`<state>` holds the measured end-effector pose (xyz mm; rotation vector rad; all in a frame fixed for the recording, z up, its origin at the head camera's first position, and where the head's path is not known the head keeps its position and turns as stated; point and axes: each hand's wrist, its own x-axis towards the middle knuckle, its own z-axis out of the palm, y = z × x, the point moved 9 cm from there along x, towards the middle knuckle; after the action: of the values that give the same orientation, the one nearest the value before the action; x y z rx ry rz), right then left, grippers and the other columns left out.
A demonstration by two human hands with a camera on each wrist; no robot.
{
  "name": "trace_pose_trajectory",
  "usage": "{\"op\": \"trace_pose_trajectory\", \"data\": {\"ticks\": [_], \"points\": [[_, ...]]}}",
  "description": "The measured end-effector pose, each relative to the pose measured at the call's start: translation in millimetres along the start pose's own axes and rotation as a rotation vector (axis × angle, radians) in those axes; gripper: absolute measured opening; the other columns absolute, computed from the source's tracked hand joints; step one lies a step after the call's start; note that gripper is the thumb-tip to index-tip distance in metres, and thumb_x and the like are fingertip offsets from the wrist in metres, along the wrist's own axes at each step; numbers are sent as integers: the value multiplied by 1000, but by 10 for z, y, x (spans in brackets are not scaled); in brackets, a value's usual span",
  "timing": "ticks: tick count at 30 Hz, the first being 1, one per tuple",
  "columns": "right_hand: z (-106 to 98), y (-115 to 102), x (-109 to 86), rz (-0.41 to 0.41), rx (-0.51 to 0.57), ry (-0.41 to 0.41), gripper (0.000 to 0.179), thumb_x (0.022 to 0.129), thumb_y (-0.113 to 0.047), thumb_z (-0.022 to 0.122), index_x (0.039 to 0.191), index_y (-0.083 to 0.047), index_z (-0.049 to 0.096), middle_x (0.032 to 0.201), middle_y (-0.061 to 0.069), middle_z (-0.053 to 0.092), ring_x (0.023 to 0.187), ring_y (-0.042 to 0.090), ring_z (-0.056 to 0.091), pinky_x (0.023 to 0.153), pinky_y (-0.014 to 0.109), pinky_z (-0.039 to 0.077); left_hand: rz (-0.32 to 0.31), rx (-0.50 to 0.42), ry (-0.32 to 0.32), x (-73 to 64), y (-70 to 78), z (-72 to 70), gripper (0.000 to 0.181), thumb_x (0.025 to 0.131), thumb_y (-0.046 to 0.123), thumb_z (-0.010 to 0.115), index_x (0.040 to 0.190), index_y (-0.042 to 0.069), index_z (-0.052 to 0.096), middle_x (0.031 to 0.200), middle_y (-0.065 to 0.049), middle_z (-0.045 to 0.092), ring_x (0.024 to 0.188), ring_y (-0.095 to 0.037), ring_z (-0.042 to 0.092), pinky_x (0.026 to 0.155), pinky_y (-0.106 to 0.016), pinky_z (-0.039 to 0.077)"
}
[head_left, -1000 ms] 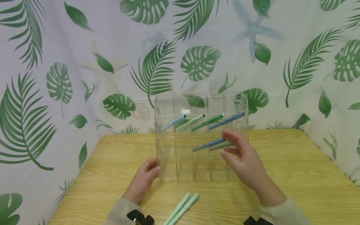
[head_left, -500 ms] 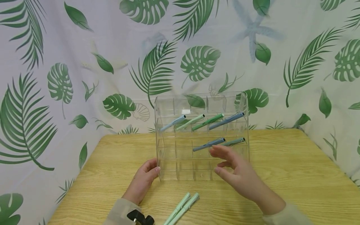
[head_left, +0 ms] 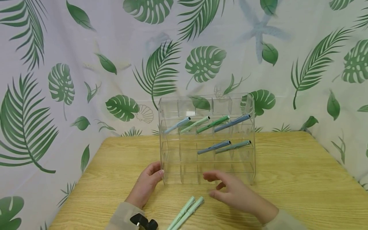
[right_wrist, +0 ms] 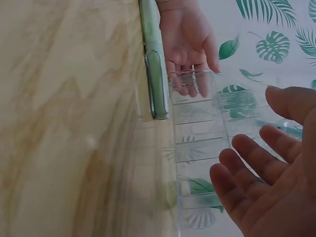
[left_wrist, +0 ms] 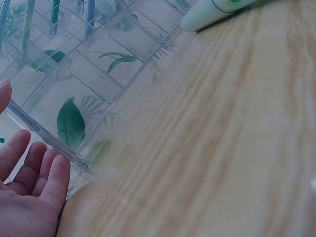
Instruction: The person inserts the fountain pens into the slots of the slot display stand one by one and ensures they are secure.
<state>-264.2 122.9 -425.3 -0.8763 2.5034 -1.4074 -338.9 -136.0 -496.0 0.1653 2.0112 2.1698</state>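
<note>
A clear acrylic pen rack [head_left: 188, 153] stands upright on the table, with rows of small compartments. My left hand [head_left: 147, 185] grips its left side edge, thumb in front and fingers behind. In the upper row lie a light blue pen [head_left: 177, 125], a pale green pen [head_left: 195, 124], a green pen [head_left: 213, 124] and a dark blue pen [head_left: 232, 123]. Lower down sit a blue pen [head_left: 214, 147] and a grey-green pen [head_left: 233, 147]. My right hand [head_left: 234, 193] hovers before the bottom row, fingers apart, holding nothing. Nearby, two mint green pens [head_left: 188, 213] lie side by side.
The wooden table [head_left: 304, 179] spreads out on both sides of the rack. Behind it hangs a white cloth [head_left: 115, 41] printed with green leaves. A black clamp [head_left: 143, 221] sits on the left wrist, over the sleeve.
My right hand has moved down and left from the grey-green pen in the rack toward the mint green pens, uncovering that pen. The left hand stays on the rack's edge.
</note>
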Motion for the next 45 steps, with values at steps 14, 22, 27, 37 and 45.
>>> {"op": "trace_pose_trajectory", "data": {"ticks": [14,22,27,37,45], "points": [[326,120,23,72,6,-214,46,99,-26,69,140,-11,56,138,4,59,126,28,54,97,39,51,10,-2,-5,14,-18,-4,48,104,8,56,147,-4,42,147,-23,45,136,-34,43,114,-51,32],[492,164,73,36,-80,-299,34,98,-29,69,131,-24,63,130,-14,58,122,12,53,103,36,46,12,3,-4,3,-11,-1,46,104,7,55,147,-5,43,146,-23,46,134,-34,44,113,-50,34],[529,145,117,-8,-149,-309,27,97,-24,69,123,-28,67,127,-17,56,118,10,50,101,37,45,15,-4,-5,-1,-5,1,46,104,7,55,147,-5,42,146,-24,45,134,-35,44,113,-51,34],[567,226,199,13,-186,-316,35,96,-24,67,130,-33,66,130,-19,54,121,10,48,103,40,44,13,-19,-15,-6,-5,12,46,104,6,54,147,-6,41,146,-24,45,134,-36,44,113,-51,33],[566,236,223,3,-163,-304,25,95,-18,68,114,-33,68,121,-20,55,110,9,50,95,33,47,21,-19,-21,3,-2,4,46,104,7,55,146,-5,43,145,-23,46,133,-35,45,113,-50,34]]}}
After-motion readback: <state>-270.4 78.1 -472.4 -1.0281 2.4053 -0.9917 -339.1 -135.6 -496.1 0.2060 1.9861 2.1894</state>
